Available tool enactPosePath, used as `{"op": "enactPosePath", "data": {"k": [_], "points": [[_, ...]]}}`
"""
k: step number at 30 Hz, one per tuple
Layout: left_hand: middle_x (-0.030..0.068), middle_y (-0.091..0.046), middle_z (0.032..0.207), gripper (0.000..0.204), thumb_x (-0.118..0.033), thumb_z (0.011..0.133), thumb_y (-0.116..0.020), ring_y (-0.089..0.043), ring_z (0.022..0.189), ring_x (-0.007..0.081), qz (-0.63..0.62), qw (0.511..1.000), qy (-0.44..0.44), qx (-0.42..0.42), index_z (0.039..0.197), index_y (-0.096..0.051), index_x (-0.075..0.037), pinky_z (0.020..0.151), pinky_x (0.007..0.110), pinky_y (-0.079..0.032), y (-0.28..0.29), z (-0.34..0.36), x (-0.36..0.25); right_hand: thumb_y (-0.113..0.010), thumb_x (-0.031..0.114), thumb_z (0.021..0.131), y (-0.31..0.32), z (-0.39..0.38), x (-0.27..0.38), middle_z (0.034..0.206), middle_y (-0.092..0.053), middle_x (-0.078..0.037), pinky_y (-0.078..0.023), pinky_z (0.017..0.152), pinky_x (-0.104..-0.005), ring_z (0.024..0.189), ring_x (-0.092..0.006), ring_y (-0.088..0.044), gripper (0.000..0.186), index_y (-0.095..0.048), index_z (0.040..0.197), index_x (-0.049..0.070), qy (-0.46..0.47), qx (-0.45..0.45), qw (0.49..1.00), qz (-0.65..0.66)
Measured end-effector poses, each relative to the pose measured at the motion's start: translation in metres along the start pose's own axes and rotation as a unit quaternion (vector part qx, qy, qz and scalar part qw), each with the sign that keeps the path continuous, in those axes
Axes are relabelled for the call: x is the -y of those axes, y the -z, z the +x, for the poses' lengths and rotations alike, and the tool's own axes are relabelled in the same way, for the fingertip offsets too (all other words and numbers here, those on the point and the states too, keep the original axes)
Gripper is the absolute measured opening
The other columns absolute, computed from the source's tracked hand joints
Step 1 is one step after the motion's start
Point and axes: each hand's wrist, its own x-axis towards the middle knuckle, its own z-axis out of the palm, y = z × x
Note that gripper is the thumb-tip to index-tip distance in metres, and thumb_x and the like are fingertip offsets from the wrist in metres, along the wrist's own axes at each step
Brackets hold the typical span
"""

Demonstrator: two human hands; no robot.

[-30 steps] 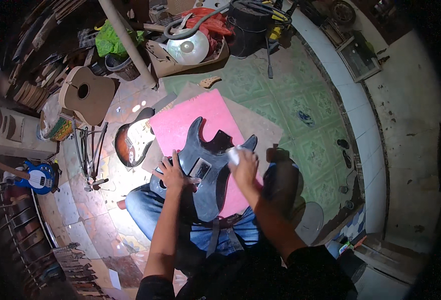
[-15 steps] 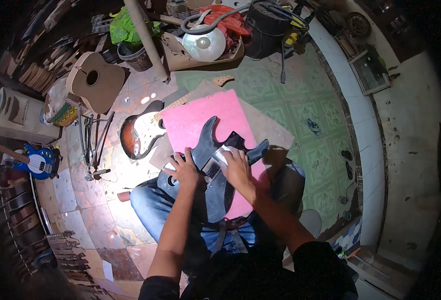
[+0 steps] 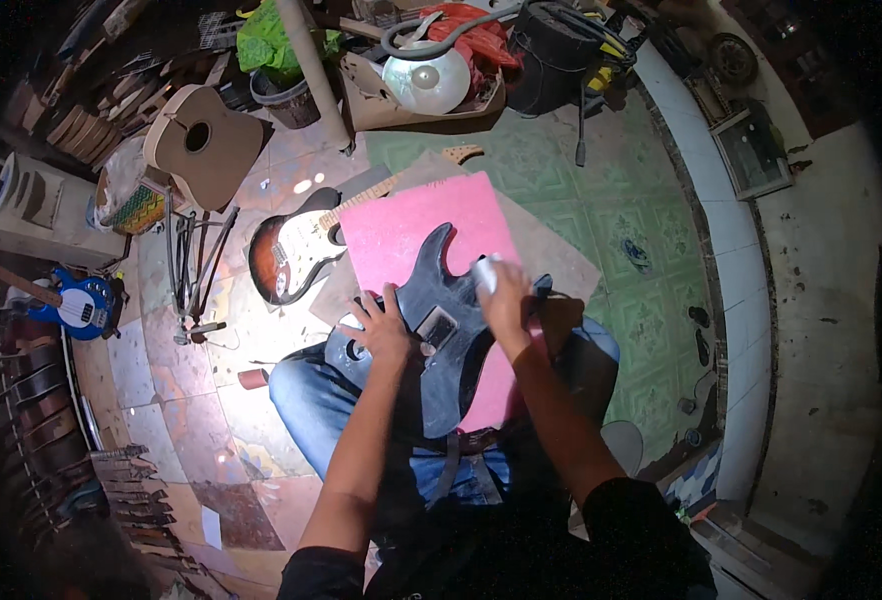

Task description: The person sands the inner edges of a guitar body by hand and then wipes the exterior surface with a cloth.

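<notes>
A dark, dull-surfaced electric guitar body (image 3: 448,385) with pointed horns and a rectangular cavity lies across my lap, partly over a pink board (image 3: 476,205). My left hand (image 3: 379,330) is spread open on the left part of the body, fingers apart. By the right-hand horn, my right hand (image 3: 506,300) is closed around a small white pad (image 3: 485,273). Motion blurs that hand, and I cannot make out the pad's exact kind.
A sunburst electric guitar (image 3: 286,255) lies on the floor beyond my left knee. Further left are a metal stand (image 3: 196,285), a blue bass guitar (image 3: 81,305) and an unfinished acoustic guitar body (image 3: 201,150). A cardboard box (image 3: 371,105) and a black bucket (image 3: 551,65) stand at the back.
My right hand has moved right and slightly up with the white pad, from beside the cavity toward the right horn, uncovering the cavity. My left hand stays on the guitar body.
</notes>
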Motion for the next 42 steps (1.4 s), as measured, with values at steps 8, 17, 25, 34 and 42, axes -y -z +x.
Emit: {"op": "enactPosePath", "data": {"k": [8,17,25,34,42], "points": [[0.0180,-0.036,0.158,0.095,-0.026,0.074,-0.086,-0.016,0.153,0.0483,0.025,0.998,-0.001,-0.064,0.155,-0.038,-0.029,0.109,0.083,-0.013,-0.031,0.004,0.016,-0.079,0.023,0.077,-0.006,-0.028,0.040,0.124,-0.060,-0.013,-0.041,0.099,-0.0519,0.116,-0.0372,-0.055,0.056,-0.063,0.130,0.014,0.091,0.056,0.993,0.046],[0.0176,-0.033,0.160,0.092,-0.028,0.073,-0.088,-0.013,0.154,0.0482,0.029,0.997,-0.005,-0.074,0.152,-0.041,-0.027,0.110,0.083,-0.012,-0.022,0.004,0.014,-0.078,0.023,0.078,-0.009,-0.033,0.049,0.130,-0.060,-0.014,-0.040,0.102,-0.0526,0.119,-0.0381,-0.053,0.058,-0.062,0.133,0.016,0.060,0.056,0.996,0.043],[0.0178,-0.031,0.161,0.098,-0.026,0.070,-0.089,-0.013,0.154,0.0479,-0.011,1.000,-0.005,0.005,0.154,-0.038,-0.028,0.111,0.083,-0.012,0.008,-0.009,0.002,-0.077,0.017,0.077,0.002,-0.023,0.024,0.127,-0.059,-0.012,-0.039,0.102,-0.0509,0.120,-0.0359,-0.053,0.057,-0.063,0.133,0.015,0.084,0.039,0.994,0.058],[0.0177,-0.033,0.159,0.092,-0.022,0.075,-0.085,-0.015,0.154,0.0479,0.016,0.997,-0.018,-0.078,0.153,-0.039,-0.029,0.110,0.083,-0.012,-0.019,0.002,0.009,-0.075,0.013,0.079,-0.002,0.004,0.033,0.129,-0.059,-0.012,-0.041,0.102,-0.0502,0.121,-0.0376,-0.053,0.053,-0.063,0.130,0.015,0.118,0.041,0.991,0.050],[0.0178,-0.033,0.159,0.106,-0.027,0.063,-0.093,-0.015,0.153,0.0485,0.010,0.999,-0.015,-0.044,0.153,-0.037,-0.028,0.110,0.083,-0.012,-0.011,-0.004,0.005,-0.073,0.011,0.081,0.006,0.003,0.033,0.129,-0.059,-0.012,-0.042,0.102,-0.0495,0.119,-0.0368,-0.053,0.047,-0.064,0.127,0.014,0.145,0.041,0.988,0.036]]}}
